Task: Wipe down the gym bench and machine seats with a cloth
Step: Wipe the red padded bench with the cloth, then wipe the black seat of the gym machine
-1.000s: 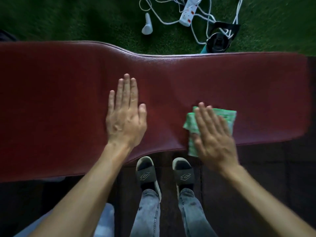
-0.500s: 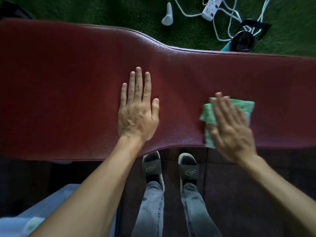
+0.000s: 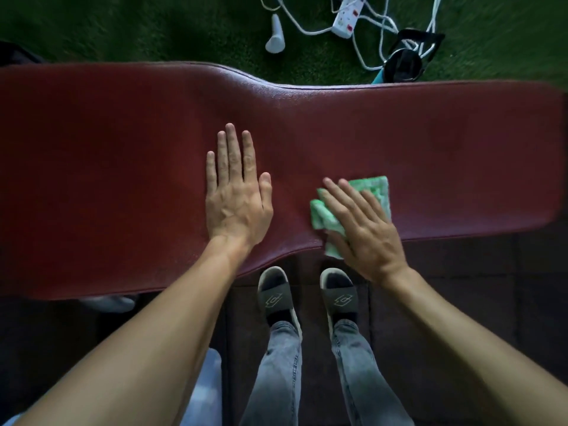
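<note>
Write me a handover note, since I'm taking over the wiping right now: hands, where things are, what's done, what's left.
Left hand: flat, palm down on the red bench pad, holding nothing, just bracing.
Right hand: flat, fingers spread, pressing the green cloth onto the pad near its front edge; one cloth corner hangs over that edge.
Done: cannot tell which areas are already wiped; no streaks or wet marks show.
Left: treat the whole pad as pending, then the machine seats, none of which are in view.
Note: a power strip and cables lie on the green floor behind the bench.
</note>
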Demonstrator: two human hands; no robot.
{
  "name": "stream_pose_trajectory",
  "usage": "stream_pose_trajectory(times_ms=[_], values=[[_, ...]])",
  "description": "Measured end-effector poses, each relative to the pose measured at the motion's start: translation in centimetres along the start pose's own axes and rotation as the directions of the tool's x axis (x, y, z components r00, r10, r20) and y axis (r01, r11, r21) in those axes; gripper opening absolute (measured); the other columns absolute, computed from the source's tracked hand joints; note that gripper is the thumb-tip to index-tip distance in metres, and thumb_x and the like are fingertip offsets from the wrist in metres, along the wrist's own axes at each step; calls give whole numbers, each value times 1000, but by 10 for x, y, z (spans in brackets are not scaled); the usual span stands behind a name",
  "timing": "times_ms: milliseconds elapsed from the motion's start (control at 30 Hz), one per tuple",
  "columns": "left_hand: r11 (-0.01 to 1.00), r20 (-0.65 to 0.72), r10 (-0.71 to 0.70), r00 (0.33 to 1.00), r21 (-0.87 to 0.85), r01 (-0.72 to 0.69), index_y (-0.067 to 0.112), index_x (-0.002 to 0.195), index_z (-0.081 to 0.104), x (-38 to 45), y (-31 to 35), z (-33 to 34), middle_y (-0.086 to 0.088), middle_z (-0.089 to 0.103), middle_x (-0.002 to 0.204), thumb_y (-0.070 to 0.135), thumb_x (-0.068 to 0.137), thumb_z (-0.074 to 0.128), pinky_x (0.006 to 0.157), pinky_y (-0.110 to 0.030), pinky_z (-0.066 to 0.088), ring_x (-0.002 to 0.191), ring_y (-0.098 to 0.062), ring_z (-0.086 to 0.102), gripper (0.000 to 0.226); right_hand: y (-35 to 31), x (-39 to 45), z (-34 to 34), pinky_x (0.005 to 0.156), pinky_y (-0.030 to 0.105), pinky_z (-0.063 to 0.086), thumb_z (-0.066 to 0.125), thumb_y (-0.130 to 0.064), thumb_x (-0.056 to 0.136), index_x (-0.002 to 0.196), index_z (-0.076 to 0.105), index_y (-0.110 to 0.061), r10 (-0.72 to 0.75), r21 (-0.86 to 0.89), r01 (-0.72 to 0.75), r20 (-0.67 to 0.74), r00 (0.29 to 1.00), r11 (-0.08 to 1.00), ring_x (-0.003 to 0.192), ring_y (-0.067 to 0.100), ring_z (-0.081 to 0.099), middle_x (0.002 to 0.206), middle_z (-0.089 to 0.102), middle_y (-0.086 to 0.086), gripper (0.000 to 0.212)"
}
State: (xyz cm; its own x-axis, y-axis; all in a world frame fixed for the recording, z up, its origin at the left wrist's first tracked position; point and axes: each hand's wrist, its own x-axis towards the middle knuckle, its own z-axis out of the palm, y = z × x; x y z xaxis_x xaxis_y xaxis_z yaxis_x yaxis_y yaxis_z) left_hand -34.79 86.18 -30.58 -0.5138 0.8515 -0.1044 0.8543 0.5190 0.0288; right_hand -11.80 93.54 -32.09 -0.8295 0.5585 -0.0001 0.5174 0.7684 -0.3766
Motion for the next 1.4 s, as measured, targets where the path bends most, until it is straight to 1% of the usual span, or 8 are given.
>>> stream_pose_trajectory(times_ms=[100, 200, 300, 433, 700, 1100, 1233, 1400], values=[[1000, 59, 13, 998, 23, -15, 4, 162, -2, 0, 0, -5, -20, -6, 170, 39, 106, 20, 129, -46, 4, 159, -30, -4, 70, 25, -29, -4, 117, 41, 32, 49, -31, 102, 139, 52, -17, 281, 219, -245, -151, 948, 945, 141, 25, 45, 150, 54, 6, 40], [999, 230, -33, 973, -21, 39, 1, 161, 0, -1, 11, -34, -23, -7, 169, 41, 104, 21, 128, -49, 9, 158, -34, -4, 73, 20, -18, -24, 93, 49, 47, 57, -17, 95, 121, 52, -17, 659, 533, -485, -195, 727, 693, 104, 31, 54, 113, 59, 7, 27], [976, 511, 6, 859, -190, 107, 5, 162, 9, -11, 42, -86, -22, 1, 169, 37, 105, 34, 126, -48, 14, 158, -33, 2, 70, 2, -7, -70, 85, 52, 51, 50, -17, 104, 115, 54, -9, 785, 631, -539, -189, 590, 558, 96, 31, 61, 108, 63, 12, 15], [944, 559, 325, 762, -240, -227, 18, 157, 30, -42, 94, -177, -10, 43, 155, 38, 103, 44, 109, -45, 42, 135, -36, 50, 60, -46, -46, -163, 81, 27, 50, 50, -26, 106, 116, 57, -9, 799, 680, -519, -169, 577, 518, 92, 19, 64, 110, 65, 8, 21], [622, 564, 708, 425, -212, -754, 17, 121, 61, -131, 226, -344, -6, 62, 121, 35, 103, 43, 95, -42, 46, 111, -35, 62, 31, -133, -246, -332, 85, 30, 45, 40, -42, 105, 116, 56, -9, 889, 613, -651, -229, 395, 447, 95, 18, 58, 108, 57, -3, 38], [-247, 437, 841, -319, -216, -945, 23, 117, 64, -502, 416, -469, -2, 67, 119, 39, 102, 44, 92, -42, 48, 105, -33, 64, 31, -360, -581, -387, 76, 18, 50, 41, -40, 108, 113, 50, -31, 788, 844, -535, -350, -506, 31, 95, 7, 64, 103, 59, -11, 14], [-436, 350, 798, -491, -227, -871, 20, 120, 65, -660, 431, -487, -5, 70, 118, 38, 102, 45, 92, -42, 49, 105, -33, 67, 33, -438, -687, -376, 78, 26, 51, 36, -48, 104, 119, 53, -24, 646, 866, -500, -369, -669, -24, 92, 7, 64, 101, 63, -8, 33], [-531, 268, 763, -588, -259, -807, 21, 124, 63, -814, 428, -479, -3, 67, 120, 43, 101, 46, 93, -42, 46, 106, -28, 65, 36, -501, -801, -369, 80, 27, 53, 42, -36, 107, 124, 53, -25, 525, 904, -427, -350, -776, -29, 95, 6, 65, 106, 64, -7, 23]])
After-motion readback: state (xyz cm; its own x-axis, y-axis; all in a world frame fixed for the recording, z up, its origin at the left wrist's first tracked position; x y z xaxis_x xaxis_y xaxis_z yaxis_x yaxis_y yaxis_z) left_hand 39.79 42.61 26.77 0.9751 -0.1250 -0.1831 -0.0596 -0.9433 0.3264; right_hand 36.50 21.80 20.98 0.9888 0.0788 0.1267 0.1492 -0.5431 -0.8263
